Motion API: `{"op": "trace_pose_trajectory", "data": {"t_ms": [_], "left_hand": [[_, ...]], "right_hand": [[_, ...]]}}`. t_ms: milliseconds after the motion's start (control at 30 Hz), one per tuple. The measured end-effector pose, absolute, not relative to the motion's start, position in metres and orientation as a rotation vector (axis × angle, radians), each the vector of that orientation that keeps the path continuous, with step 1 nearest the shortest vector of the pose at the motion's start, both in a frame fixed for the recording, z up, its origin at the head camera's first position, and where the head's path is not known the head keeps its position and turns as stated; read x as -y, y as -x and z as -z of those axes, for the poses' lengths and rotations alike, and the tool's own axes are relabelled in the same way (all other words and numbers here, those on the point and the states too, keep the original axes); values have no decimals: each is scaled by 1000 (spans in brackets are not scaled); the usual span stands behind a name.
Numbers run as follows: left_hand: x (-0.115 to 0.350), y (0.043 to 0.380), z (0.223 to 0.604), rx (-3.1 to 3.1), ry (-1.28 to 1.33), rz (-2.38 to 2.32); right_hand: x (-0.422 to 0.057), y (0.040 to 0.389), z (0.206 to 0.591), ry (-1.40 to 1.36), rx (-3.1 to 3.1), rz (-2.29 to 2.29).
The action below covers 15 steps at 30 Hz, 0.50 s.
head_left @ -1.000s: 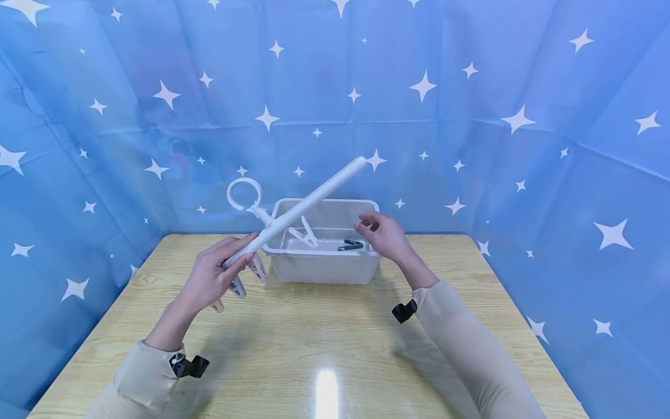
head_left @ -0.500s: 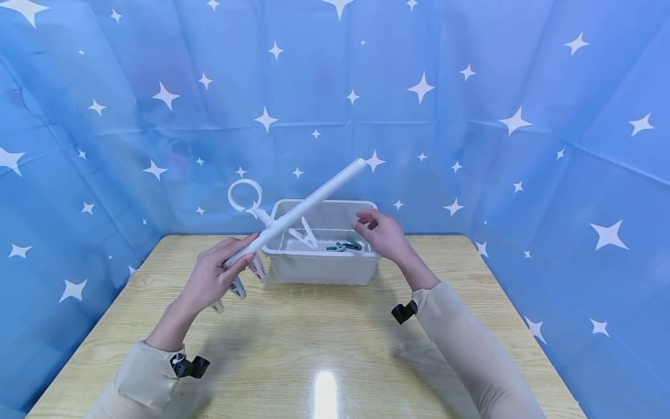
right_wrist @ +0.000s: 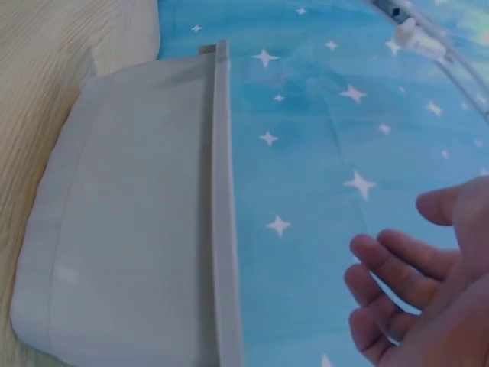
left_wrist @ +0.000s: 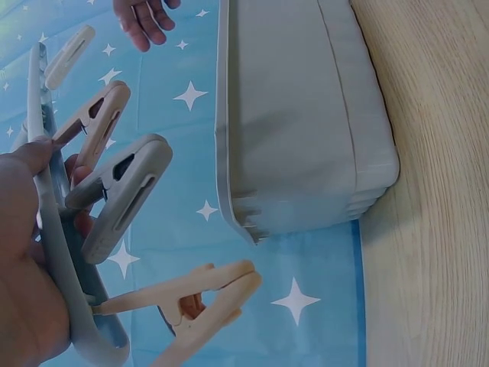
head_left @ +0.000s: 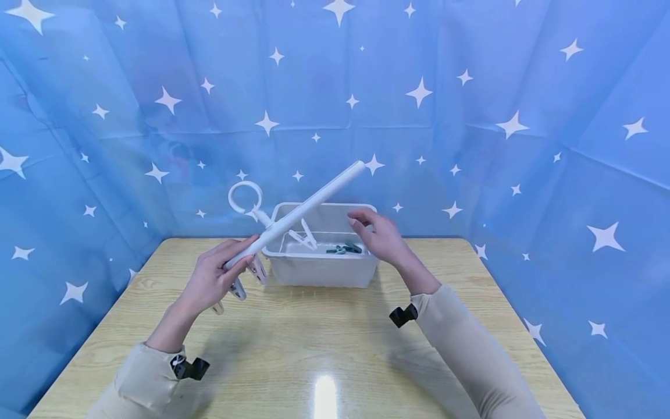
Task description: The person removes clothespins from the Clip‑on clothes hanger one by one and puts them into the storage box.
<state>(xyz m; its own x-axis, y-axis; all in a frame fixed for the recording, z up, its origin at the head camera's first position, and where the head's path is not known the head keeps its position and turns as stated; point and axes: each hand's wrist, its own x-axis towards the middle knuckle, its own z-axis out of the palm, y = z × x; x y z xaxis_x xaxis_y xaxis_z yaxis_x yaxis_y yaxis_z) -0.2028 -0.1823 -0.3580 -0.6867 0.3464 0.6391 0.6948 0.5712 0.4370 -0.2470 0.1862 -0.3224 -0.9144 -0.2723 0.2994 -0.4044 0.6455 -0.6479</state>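
Note:
My left hand (head_left: 211, 276) grips one end of a white clip hanger (head_left: 309, 203), its bar slanting up to the right and its ring hook (head_left: 245, 196) to the left. In the left wrist view, a pinkish clothespin (left_wrist: 95, 126), a grey clothespin (left_wrist: 126, 195) and a peach clothespin (left_wrist: 202, 302) hang along the bar. A white clothespin (head_left: 309, 237) shows below the bar, overlapping the white bin (head_left: 319, 272) in the head view. Small dark green clips (head_left: 345, 248) lie inside the bin. Above its right rim my right hand (head_left: 382, 235) hovers with loosely bent fingers, holding nothing.
The bin stands on a light wooden table (head_left: 314, 326), near the back edge. Blue star-patterned cloth (head_left: 335, 87) hangs behind and on both sides. A black wrist camera (head_left: 403, 316) sits at the right cuff, another wrist camera (head_left: 189, 368) at the left.
Inside the bin, the green clips now lie further spread to the left than one second ago. My right hand has shifted slightly left; the left hand holds the hanger almost still.

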Motion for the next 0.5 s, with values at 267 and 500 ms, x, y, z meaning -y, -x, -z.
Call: {"op": "trace_pose_trajectory", "data": {"t_ms": [267, 500], "left_hand": [[182, 205, 358, 2280, 861, 939], [181, 205, 357, 2261, 876, 934]], "right_hand": [[-179, 240, 314, -627, 2666, -1171], [-174, 233, 308, -659, 2668, -1203]]}}
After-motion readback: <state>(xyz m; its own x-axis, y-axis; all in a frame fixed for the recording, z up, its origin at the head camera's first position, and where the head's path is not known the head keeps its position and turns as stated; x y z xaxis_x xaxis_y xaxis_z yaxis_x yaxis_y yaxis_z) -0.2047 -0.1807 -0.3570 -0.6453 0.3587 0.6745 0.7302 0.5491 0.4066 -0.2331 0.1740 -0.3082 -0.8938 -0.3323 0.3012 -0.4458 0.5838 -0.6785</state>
